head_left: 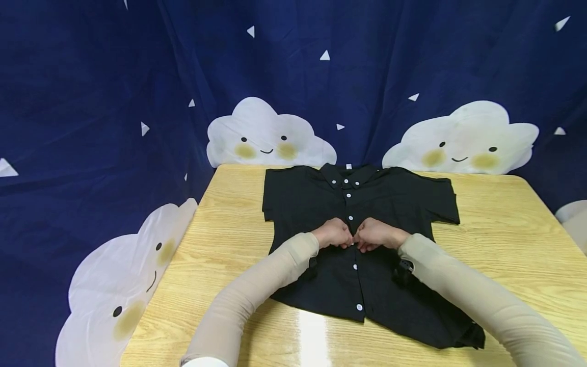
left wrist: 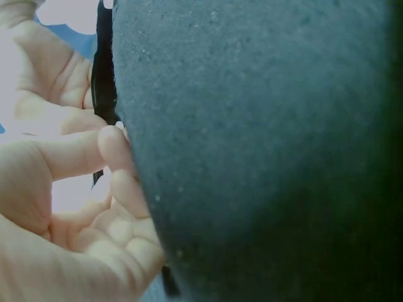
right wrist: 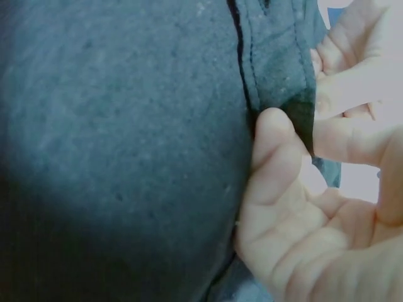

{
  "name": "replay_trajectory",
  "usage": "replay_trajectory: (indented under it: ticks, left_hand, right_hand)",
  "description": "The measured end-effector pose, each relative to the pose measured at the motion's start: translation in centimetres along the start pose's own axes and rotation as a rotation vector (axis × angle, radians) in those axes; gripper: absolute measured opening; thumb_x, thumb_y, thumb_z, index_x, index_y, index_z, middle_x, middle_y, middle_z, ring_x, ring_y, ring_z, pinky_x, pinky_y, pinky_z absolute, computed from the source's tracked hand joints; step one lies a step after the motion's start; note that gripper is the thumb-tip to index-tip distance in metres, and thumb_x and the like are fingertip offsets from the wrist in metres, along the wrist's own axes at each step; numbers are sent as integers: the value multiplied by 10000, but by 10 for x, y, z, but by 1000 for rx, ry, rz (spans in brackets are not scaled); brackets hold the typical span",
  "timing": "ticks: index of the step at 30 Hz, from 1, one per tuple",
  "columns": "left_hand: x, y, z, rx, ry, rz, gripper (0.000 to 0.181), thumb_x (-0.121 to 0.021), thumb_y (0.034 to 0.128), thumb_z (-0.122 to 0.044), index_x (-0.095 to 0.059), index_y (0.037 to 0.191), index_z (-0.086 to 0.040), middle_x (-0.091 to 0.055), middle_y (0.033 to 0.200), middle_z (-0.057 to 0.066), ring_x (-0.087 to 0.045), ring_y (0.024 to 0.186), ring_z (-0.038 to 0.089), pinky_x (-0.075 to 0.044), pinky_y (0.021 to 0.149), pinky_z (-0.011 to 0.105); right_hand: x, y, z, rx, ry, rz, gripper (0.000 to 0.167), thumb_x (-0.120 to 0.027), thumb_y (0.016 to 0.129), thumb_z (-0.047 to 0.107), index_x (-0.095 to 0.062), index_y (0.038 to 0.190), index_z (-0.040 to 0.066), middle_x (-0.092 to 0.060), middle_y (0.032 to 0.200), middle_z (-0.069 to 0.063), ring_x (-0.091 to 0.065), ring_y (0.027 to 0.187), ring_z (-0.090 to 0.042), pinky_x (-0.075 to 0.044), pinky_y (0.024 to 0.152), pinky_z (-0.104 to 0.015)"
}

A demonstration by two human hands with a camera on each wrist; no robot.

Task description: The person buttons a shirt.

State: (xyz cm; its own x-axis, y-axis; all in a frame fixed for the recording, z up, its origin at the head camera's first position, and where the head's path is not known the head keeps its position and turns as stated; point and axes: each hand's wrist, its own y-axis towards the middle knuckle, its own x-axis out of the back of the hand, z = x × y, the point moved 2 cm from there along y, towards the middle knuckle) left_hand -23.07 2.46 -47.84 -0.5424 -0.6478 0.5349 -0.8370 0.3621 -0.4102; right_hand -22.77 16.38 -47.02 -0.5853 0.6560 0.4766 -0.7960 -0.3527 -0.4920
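Observation:
A black short-sleeved button-up shirt [head_left: 302, 204] lies front up on the wooden table, its collar at the far side. Both hands meet at the front placket, about mid-shirt. My left hand [head_left: 334, 233] pinches the placket edge beside a small white button [head_left: 352, 243], partly hidden by fingers. From the other side, my right hand [head_left: 377, 234] pinches the same opening, its fingertips close to the left ones. In the right wrist view, the stitched placket [right wrist: 280, 56] sits between the right hand's thumb and fingers. White buttons run above and below the hands.
The light wooden table [head_left: 229, 214] extends on both sides of the shirt. At the near right, the shirt's hem [head_left: 470, 334] is bunched. Behind the table hangs a dark blue curtain [head_left: 293, 66] with white clouds and triangles.

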Motion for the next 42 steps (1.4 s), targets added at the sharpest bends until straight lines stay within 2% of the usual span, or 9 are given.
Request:
replay_trajectory:
  ticks: [4,8,10,15,20,25,29,33,42]
  left_hand:
    - [0,-1,0,4,9,-13,202,-654,853,-51,-667,654,-87,-595,600,-8,-532,545,102,-387,502,227]
    - [-2,-1,0,11,-16,-16,192,-649,850,-24,-647,665,-76,-581,612,-13,-537,553,93,-380,501,222]
    - [-2,-2,0,12,-34,-11,195,-647,852,-13,-636,667,-71,-576,614,-14,-537,552,89,-374,496,218]
    - [-2,-2,-1,1,-31,4,253,-629,858,-1,-591,622,-84,-558,590,0,-497,524,107,-348,473,228]
    - [-1,-2,0,-1,-41,25,282,-601,858,25,-564,603,-89,-555,586,4,-490,513,112,-346,469,225]
    - [-1,-1,0,-8,-45,33,265,-585,857,45,-567,621,-74,-554,591,6,-508,528,103,-364,481,213]
    - [-1,0,0,-15,-56,43,245,-575,841,66,-575,635,-68,-563,601,6,-538,547,94,-389,499,211]
    - [-1,1,1,-11,-48,45,232,-574,835,68,-593,644,-63,-576,598,12,-549,551,98,-403,508,219]
    - [2,1,-2,2,-12,9,188,-622,819,58,-632,668,-54,-606,582,16,-573,537,101,-407,480,211]
  right_hand:
    - [3,0,-1,8,14,42,163,-531,851,48,-619,721,5,-618,695,-82,-617,612,-157,-487,556,-272]
    - [7,0,-3,43,-10,97,173,-462,860,15,-602,760,0,-614,728,-81,-609,637,-158,-480,561,-276]
    - [7,0,-3,60,-33,110,161,-476,859,0,-607,765,-5,-621,720,-75,-608,635,-156,-479,553,-275]
    - [8,1,-4,67,-97,81,99,-613,830,32,-644,738,15,-622,646,-50,-611,595,-141,-475,520,-258]
    - [9,3,-3,63,-136,54,138,-678,827,83,-661,702,27,-633,624,-41,-613,562,-132,-455,496,-246]
    - [8,5,-3,127,-151,59,116,-677,816,69,-685,709,26,-642,635,-27,-617,575,-123,-451,502,-243]
    - [7,7,-7,146,-145,64,125,-678,817,73,-679,700,28,-637,632,-16,-614,585,-122,-446,514,-242]
    - [6,8,-9,140,-144,71,131,-673,823,74,-676,701,25,-637,633,-25,-613,588,-130,-441,517,-243]
    - [7,8,-3,133,-176,112,113,-657,823,45,-674,720,2,-635,640,-35,-606,590,-128,-449,531,-247]
